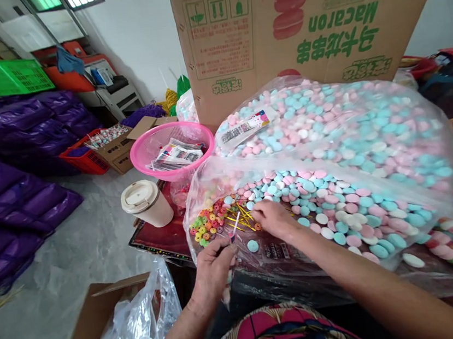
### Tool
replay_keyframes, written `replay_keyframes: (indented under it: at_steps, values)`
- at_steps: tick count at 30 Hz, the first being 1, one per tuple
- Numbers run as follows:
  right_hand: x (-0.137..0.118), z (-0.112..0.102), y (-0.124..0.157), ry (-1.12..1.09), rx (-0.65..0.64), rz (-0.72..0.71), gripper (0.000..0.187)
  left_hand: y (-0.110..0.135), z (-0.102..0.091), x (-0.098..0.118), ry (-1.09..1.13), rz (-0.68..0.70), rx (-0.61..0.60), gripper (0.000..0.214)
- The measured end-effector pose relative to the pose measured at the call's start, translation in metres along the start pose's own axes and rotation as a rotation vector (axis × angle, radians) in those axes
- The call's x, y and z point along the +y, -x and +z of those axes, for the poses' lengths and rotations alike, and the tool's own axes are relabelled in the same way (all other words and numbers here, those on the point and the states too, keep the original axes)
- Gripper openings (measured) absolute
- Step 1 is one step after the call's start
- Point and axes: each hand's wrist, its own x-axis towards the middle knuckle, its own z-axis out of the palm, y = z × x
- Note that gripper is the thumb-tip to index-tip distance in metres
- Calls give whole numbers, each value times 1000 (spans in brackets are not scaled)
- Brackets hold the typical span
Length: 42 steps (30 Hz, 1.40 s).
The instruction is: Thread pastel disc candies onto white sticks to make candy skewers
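Note:
My left hand [216,264] is closed in a pinch around a thin white stick [237,222], which points up and away from its fingertips. Something pale and partly hidden hangs below that hand. My right hand [274,217] reaches down among the sweets with fingers bent together; whatever they pinch, if anything, is hidden. Gold twist ties [244,219] lie between the hands, with small coloured ring candies [208,224] to their left. One blue round candy [253,246] sits alone below the right hand. Pink, white and blue candies [339,216] spill from a large clear plastic bag [369,119].
A big cardboard box [235,42] stands behind the bag. To the left are a pink basket [137,153] with printed packets and a lidded paper cup [155,208]. An open carton [81,330] with clear plastic is at lower left. Purple bundles [4,213] line the left side.

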Motion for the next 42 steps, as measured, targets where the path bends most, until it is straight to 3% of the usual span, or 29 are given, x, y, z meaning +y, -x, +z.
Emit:
replay_keyframes:
  at_steps: [2,4,9,12,16,20,24,28,31,36,42]
  values:
    - [-2,16,-16,62,14,-18,16,-2,-2,1,219,-197,44,18]
    - [1,20,-19,94,32,-40,18,-3,-1,3,349,-265,67,21]
    - [12,-17,21,78,86,-98,14,-11,18,8,468,-268,-6,20]
    - [3,-34,59,-29,8,-174,17,-15,38,12,462,-269,-78,17]
    - [-6,-25,84,-145,-25,-254,15,-12,58,11,406,-252,-142,12]
    - [4,-13,82,-156,18,-196,21,-6,63,8,342,-242,-162,15]
    - [14,-18,80,-152,58,-219,22,-6,64,6,364,-265,-147,10]
    - [30,-24,75,73,243,-277,23,-10,63,4,403,-301,-100,17]
    - [47,-22,69,298,322,-239,25,-12,60,4,411,-298,-85,19]
    - [65,-23,69,428,276,-144,26,-12,53,5,447,-303,-49,22]
    - [52,-20,63,562,184,-107,21,-13,53,2,487,-307,-51,19]
